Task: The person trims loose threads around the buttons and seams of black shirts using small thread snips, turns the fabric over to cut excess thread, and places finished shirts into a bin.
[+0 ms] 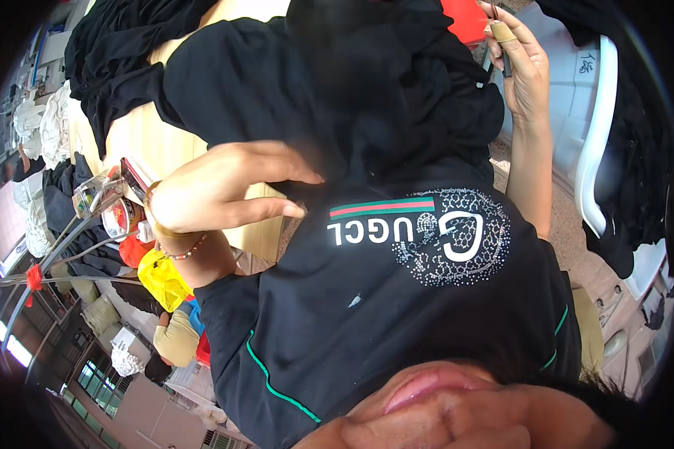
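Note:
My left hand (pixel 228 183) hovers in front of my black T-shirt, palm down, thumb and fingers apart. No held thing shows between them, though the fingertips are slightly blurred. Raised at the upper right, my right hand (pixel 523 71) grips a small dark metal tool (pixel 507 66) with two thin prongs, like tweezers or thread snips; I cannot tell which. A tan cover (pixel 502 31) wraps one of its fingers. Dark cloth (pixel 240 78) is spread over the table's edge and toward my lap, beyond my left hand. Part of it is a dark blur at top centre.
A light wooden table (pixel 138 146) stands at the left, with more black garments (pixel 127 67) on it. Beside it are a tub (pixel 120 218), a yellow bag (pixel 165 280) and metal rods. White-rimmed plastic bins (pixel 599 142) stand right. Another person (pixel 176 337) sits lower left.

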Available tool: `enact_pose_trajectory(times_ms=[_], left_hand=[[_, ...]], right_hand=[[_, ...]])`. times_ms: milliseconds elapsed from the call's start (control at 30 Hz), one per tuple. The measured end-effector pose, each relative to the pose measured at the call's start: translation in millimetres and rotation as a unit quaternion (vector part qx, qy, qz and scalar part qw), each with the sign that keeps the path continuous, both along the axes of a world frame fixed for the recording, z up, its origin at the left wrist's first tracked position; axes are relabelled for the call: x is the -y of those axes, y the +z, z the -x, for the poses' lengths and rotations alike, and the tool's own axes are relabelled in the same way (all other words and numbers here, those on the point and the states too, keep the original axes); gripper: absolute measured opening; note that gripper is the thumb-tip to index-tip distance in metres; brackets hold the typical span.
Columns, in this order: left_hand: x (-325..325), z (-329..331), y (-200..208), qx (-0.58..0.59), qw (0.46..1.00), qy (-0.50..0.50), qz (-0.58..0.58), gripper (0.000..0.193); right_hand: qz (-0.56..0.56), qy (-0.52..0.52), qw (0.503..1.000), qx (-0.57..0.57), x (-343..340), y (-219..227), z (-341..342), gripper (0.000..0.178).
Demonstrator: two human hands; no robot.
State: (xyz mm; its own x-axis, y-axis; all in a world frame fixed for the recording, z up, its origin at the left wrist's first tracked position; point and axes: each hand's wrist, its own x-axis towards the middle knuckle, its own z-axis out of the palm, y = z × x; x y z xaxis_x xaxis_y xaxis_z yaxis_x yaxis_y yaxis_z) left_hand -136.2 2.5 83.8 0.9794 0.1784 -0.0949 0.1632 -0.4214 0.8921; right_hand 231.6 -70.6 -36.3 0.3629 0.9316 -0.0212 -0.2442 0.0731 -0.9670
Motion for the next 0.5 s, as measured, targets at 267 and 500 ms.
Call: enact_pose_trajectory(times_ms=[267, 500], left_hand=[[-3.1, -21.2, -35.0, -0.009, 0.895, 0.414, -0.164, 0.012], [0.9, -68.0, -26.8, 0.029, 0.837, 0.404, -0.367, 0.015]], right_hand=[[0.019, 0.093, 0.993, 0.070, 0.0, -12.2, 15.5, 0.031], [0.023, 0.143, 0.987, 0.070, -8.8, -13.0, 49.5, 0.035]])
